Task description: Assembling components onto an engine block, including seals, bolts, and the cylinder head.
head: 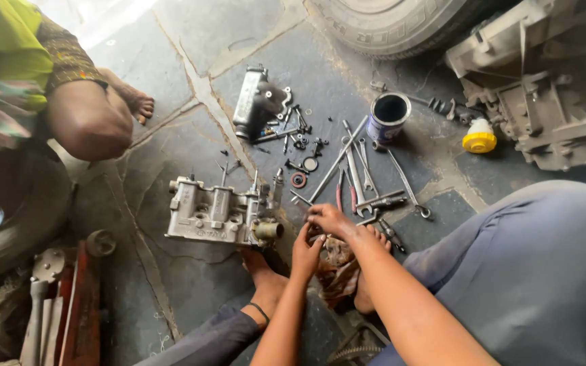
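A roadside-style vehicle repair workshop — work done on a cracked stone floor. Spanners and pliers lie scattered beside a metal engine part, a tin can, a gearbox casing far right and a tyre — with more tools near left.

Both forearms are bare to above the elbow — no sleeves, no watch, no gloves on the left hand or the right hand. Loose grey-blue trousers, dusty and faintly smudged, cover the legs. The feet are bare, and a thin dark band circles one ankle — nothing else worn shows.
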